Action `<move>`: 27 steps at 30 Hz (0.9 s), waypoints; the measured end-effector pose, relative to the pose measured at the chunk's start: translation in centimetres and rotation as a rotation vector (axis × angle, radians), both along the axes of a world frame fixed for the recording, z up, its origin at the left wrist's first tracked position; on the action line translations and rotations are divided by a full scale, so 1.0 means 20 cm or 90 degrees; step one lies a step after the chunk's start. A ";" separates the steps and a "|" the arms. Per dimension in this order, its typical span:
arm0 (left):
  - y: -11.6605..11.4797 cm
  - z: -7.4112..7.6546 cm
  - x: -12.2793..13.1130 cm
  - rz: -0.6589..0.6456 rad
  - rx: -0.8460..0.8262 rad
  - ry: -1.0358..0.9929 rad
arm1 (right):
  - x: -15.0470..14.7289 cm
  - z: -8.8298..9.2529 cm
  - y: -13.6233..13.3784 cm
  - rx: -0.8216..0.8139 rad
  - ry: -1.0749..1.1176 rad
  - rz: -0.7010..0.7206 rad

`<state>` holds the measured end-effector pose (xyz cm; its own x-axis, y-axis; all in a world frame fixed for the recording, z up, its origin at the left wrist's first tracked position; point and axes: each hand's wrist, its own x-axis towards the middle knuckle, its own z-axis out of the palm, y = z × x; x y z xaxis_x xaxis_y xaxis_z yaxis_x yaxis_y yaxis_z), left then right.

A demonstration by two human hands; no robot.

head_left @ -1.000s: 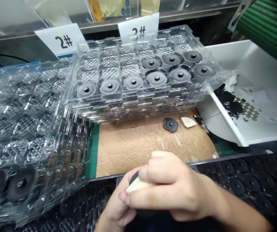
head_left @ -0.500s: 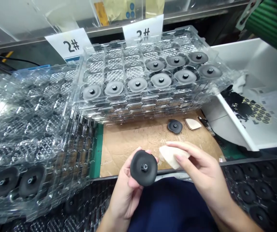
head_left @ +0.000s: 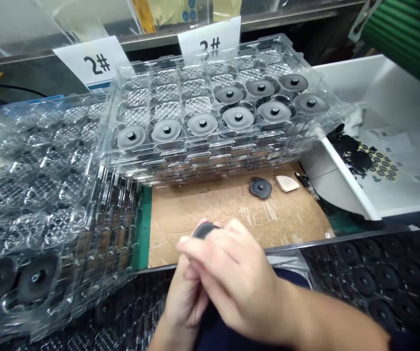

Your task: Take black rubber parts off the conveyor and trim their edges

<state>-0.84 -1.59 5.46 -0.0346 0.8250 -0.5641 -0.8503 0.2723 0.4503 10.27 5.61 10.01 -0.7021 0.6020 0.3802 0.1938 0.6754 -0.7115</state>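
Note:
A black rubber disc [head_left: 204, 230] sits between my hands, mostly hidden, with only its upper edge showing. My left hand [head_left: 185, 287] holds it from below, and my right hand [head_left: 228, 265] closes over it from the right. The cream pad from my right hand is out of sight. Ahead on the cardboard mat [head_left: 213, 214] lie a second black disc [head_left: 260, 187] and a cream pad [head_left: 287, 183], both beyond my fingers' reach point.
A stacked clear blister tray [head_left: 210, 156] holds grey-topped discs in its front rows, beside a taller clear stack [head_left: 37, 204] at left. A white bin [head_left: 389, 141] stands at right. Black discs [head_left: 363, 280] lie at lower right.
My hands have come together. My right hand has moved left over the black disc, which was in plain view on my left palm, and now covers most of it and the cream pad.

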 end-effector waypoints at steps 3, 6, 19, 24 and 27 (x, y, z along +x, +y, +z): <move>-0.01 -0.02 -0.04 0.012 0.010 -0.025 | 0.07 -0.01 0.00 -0.074 -0.069 0.080; -0.02 -0.07 -0.06 0.020 0.033 -0.054 | 0.14 -0.04 0.04 -0.120 -0.126 -0.016; -0.01 -0.04 -0.08 0.048 0.145 -0.225 | 0.06 -0.68 0.06 -0.263 -0.068 -0.247; -0.01 -0.04 -0.12 0.059 0.154 -0.195 | 0.07 -0.58 0.04 -0.266 -0.086 -0.222; -0.01 -0.05 -0.14 0.064 0.190 -0.166 | 0.05 -0.52 0.04 -0.274 -0.093 -0.179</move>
